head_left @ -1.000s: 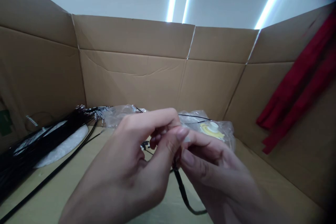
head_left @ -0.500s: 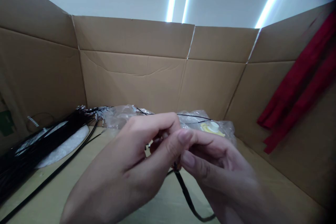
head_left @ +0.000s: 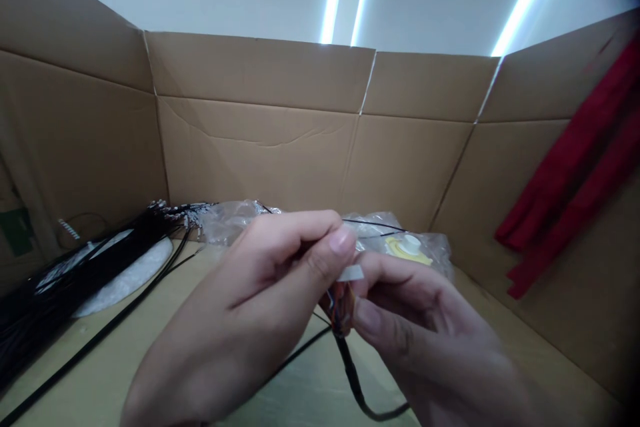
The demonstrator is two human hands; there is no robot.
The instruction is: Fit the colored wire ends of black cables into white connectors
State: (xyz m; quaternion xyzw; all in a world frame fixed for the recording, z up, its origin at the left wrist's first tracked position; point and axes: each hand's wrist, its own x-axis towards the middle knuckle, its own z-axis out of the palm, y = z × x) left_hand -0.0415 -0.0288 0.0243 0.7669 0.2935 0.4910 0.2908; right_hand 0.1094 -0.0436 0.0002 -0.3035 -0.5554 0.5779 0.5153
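In the middle of the head view, my left hand (head_left: 250, 313) is closed, its thumb pressed against the curled forefinger. At its thumb tip sticks out a small flat white piece (head_left: 351, 273); whether it is tape or a connector I cannot tell. Just below, thin coloured wires (head_left: 341, 310), orange, blue and white among them, fan out from the end of a black cable (head_left: 354, 377). My right hand (head_left: 430, 327) pinches the wire bundle from the right side between thumb and forefinger. The palms and inner fingers hide the rest.
A thick bundle of black cables (head_left: 100, 273) with bare tips lies at left, partly over a white round sheet (head_left: 147, 270). Behind my hands are clear plastic bags (head_left: 227, 221) and a yellow-and-white item (head_left: 407, 247). Cardboard walls (head_left: 260, 160) enclose the table; red cloth (head_left: 565, 193) hangs right.
My hands have drawn slightly apart at the fingertips. The white piece and more of the coloured wires now show between them. The view has shifted a little.
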